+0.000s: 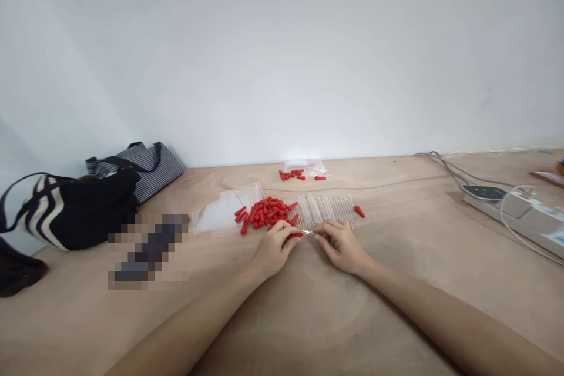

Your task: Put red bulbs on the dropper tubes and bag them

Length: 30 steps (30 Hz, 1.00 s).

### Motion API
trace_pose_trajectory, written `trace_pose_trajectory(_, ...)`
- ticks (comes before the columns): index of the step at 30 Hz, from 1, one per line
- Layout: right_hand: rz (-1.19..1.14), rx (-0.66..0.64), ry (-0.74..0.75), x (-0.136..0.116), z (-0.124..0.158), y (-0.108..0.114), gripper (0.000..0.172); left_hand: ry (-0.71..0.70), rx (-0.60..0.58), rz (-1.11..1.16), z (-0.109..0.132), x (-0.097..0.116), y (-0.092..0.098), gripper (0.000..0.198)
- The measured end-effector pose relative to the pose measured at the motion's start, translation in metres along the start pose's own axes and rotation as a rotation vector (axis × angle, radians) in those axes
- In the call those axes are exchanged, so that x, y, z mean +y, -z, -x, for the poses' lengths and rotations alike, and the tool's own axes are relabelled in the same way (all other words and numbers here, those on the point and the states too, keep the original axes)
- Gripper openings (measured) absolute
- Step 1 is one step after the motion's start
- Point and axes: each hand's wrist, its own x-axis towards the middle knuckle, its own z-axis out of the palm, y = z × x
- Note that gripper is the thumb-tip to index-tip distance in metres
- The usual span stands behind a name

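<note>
My left hand pinches a red rubber dropper bulb, its narrow end pointing right. My right hand holds a thin clear glass tube whose end meets or nearly meets the bulb; I cannot tell whether it sits inside. Just beyond my left hand lies a pile of red bulbs. Behind my right hand, a row of clear glass tubes lies side by side. One single bulb rests at the row's right end.
Clear plastic bags lie left of the pile. Farther back are more bulbs and a small bag with thin tubes. Black and striped bags stand left, near a blurred-out object. A power strip with cables is right.
</note>
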Motion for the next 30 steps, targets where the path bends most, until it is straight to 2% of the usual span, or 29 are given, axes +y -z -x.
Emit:
trace_pose_trajectory(17,0.153,-0.036,0.112,0.0033,0.0,-0.0033,0.024,0.052,-0.008,-0.052,-0.0005,0.0,-0.0003,0.016)
trace_pose_trajectory(24,0.25,-0.051,0.204,0.0031,-0.001,-0.0012,0.024,0.037,-0.028,-0.055,0.0024,-0.0019,-0.002,0.016)
trace_pose_trajectory(30,0.299,-0.006,0.244,0.0002,-0.002,-0.0019,0.024,0.001,-0.058,-0.061,0.003,-0.0009,-0.0017,0.013)
